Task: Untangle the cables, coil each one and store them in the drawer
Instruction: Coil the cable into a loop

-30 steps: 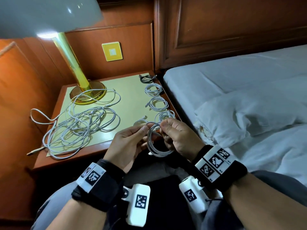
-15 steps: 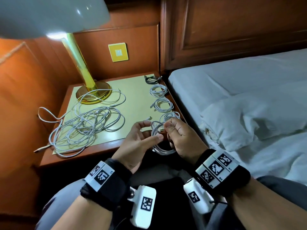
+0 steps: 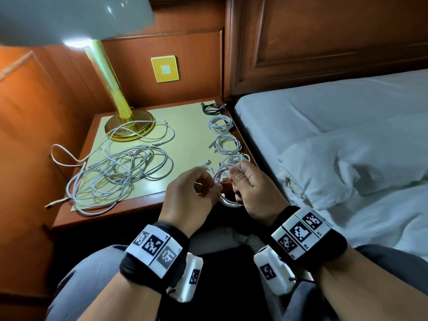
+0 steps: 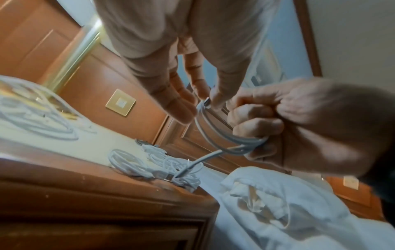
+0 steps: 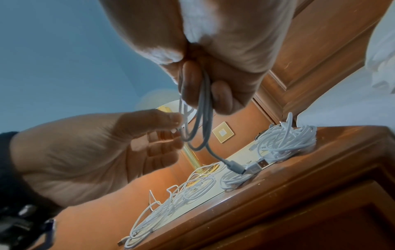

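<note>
Wood-panelled wall (image 3: 324, 42), lit brass lamp (image 3: 108, 84) (white shade), nightstand (image 3: 148, 200), white bed (image 3: 347, 117)

We see tangled cables (image 3: 115, 174) at 9 o'clock on the nightstand (image 3: 185, 121) | lamp (image 3: 120, 110) at 11 | coiled cables (image 3: 225, 144) at 3 | bed (image 3: 335, 126) beyond.

White cables (image 3: 120, 172) lie on a pale yellow tabletop (image 3: 185, 126). The lamp (image 3: 115, 89) stem is gold. The bedsheet (image 3: 335, 117) is white.
</note>
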